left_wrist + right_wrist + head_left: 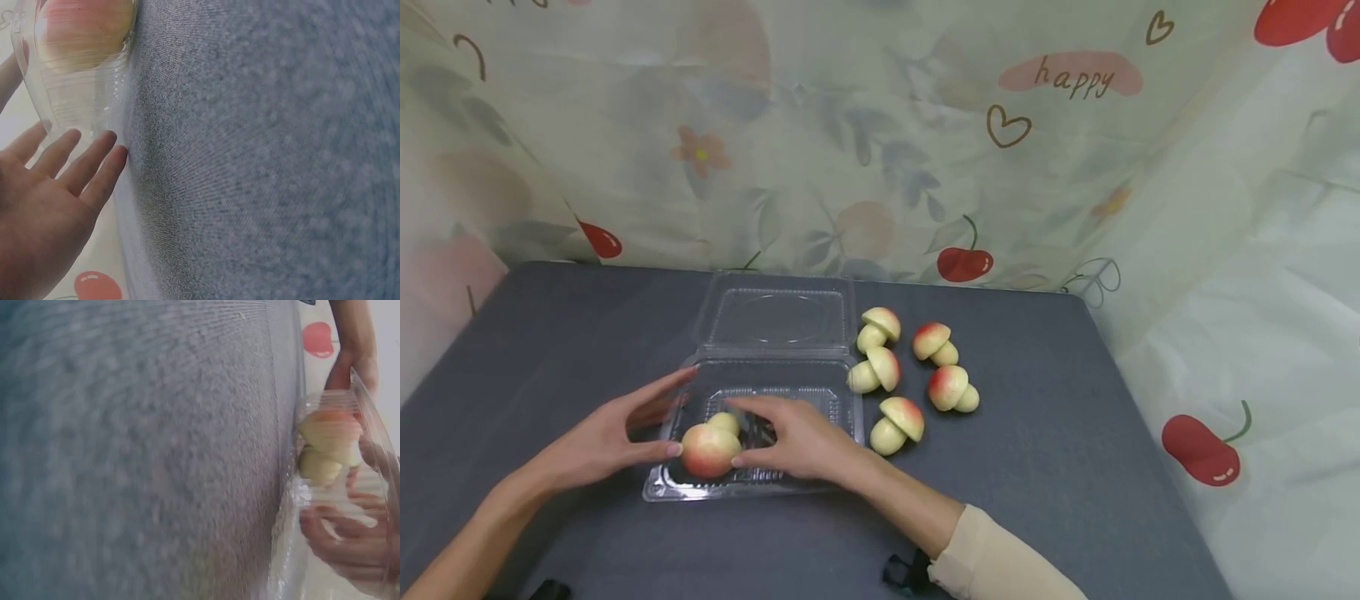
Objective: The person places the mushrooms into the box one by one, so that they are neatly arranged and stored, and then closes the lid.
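Observation:
A mushroom-shaped piece [711,450] with a red-blushed cap and pale stem lies in the front left of a clear plastic clamshell box [846,421], whose lid [775,321] is folded back. My left hand [602,433] is at the box's left side, fingers extended along its wall and thumb tip against or very near the cap. In the left wrist view, the left hand's fingers [94,165] are spread and straight. My right hand [801,437] reaches over the box, thumb beside the cap and fingers near the stem, loosely spread. Through the plastic, the right wrist view shows the mushroom piece [331,434].
Several similar mushroom pieces [898,421] lie on the dark grey tabletop [1037,467] to the box's right. A patterned curtain [850,150] stands behind the table. Black objects [906,573] show at the front edge.

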The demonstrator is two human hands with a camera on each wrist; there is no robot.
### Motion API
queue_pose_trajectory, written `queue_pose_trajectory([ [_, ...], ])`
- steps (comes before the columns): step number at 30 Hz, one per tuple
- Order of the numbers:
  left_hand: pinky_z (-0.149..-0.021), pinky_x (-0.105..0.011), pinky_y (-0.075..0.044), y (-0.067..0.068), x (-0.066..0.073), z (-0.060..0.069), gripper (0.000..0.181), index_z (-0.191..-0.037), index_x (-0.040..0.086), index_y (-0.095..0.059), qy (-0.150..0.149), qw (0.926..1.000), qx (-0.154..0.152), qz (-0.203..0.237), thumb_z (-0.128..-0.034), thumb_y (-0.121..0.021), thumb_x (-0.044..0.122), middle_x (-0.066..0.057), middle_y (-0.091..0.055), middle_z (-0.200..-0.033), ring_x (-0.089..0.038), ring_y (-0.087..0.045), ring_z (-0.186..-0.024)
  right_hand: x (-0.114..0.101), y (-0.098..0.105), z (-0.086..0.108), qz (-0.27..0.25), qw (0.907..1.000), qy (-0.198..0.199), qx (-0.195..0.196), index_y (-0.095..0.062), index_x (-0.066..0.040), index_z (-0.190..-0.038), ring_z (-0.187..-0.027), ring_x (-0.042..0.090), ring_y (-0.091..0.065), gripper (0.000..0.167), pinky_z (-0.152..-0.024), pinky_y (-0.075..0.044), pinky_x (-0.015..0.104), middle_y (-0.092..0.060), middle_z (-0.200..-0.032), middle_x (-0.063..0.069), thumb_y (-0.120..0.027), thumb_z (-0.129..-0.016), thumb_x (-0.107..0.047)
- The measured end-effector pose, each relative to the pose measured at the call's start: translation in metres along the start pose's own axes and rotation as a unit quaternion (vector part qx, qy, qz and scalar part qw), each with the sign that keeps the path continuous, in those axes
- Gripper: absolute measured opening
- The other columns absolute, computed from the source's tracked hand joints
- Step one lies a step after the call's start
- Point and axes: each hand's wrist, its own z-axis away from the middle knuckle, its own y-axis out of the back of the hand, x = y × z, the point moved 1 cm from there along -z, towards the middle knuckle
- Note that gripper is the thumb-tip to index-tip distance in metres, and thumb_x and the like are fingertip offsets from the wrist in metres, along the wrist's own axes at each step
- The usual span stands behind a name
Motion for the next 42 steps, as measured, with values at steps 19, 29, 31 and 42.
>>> queue_pose_trajectory([
  [19, -0.095, -0.015, -0.042, -0.002, -0.003, 0.001, 0.088, -0.158, 0.018, -0.027, 0.002, 1.0, 0.006, -0.004, -0.0874, -0.077, 0.035, -0.016, -0.035, -0.156, -0.041, -0.048, -0.131, 0.02, 0.042, 0.026, -0.144, 0.9878, 0.02, 0.055, -0.059, -0.02, -0.139, -0.121, 0.02, -0.059, 0.057, -0.094, -0.05, 0.022, -0.058, -0.136, -0.005, -0.08, -0.086, -0.024],
  [29, -0.096, -0.021, -0.045, -0.001, -0.002, -0.002, 0.089, -0.158, 0.018, -0.027, 0.007, 0.9999, 0.004, -0.008, -0.0867, -0.077, 0.037, -0.016, -0.034, -0.157, -0.043, -0.049, -0.131, 0.034, 0.061, 0.045, -0.187, 0.9753, 0.048, 0.107, -0.062, -0.016, -0.134, -0.119, 0.026, -0.06, 0.051, -0.095, -0.052, 0.03, -0.062, -0.133, 0.005, -0.08, -0.086, -0.014],
  [31, -0.096, -0.022, -0.046, -0.001, -0.002, -0.002, 0.09, -0.158, 0.017, -0.027, 0.007, 0.9999, 0.005, -0.011, -0.0864, -0.078, 0.037, -0.017, -0.035, -0.156, -0.043, -0.049, -0.13, 0.037, 0.065, 0.048, -0.187, 0.9745, 0.051, 0.113, -0.062, -0.015, -0.134, -0.119, 0.025, -0.06, 0.051, -0.095, -0.052, 0.033, -0.062, -0.133, 0.005, -0.079, -0.086, -0.014],
  [42, -0.094, -0.014, -0.042, -0.002, -0.001, -0.002, 0.089, -0.158, 0.019, -0.028, 0.005, 0.9999, 0.006, -0.007, -0.0861, -0.078, 0.036, -0.015, -0.035, -0.157, -0.041, -0.049, -0.13, 0.053, 0.08, 0.071, -0.193, 0.9673, 0.039, 0.16, -0.065, -0.012, -0.131, -0.112, 0.028, -0.064, 0.049, -0.091, -0.055, 0.041, -0.064, -0.126, 0.006, -0.08, -0.084, -0.007],
])
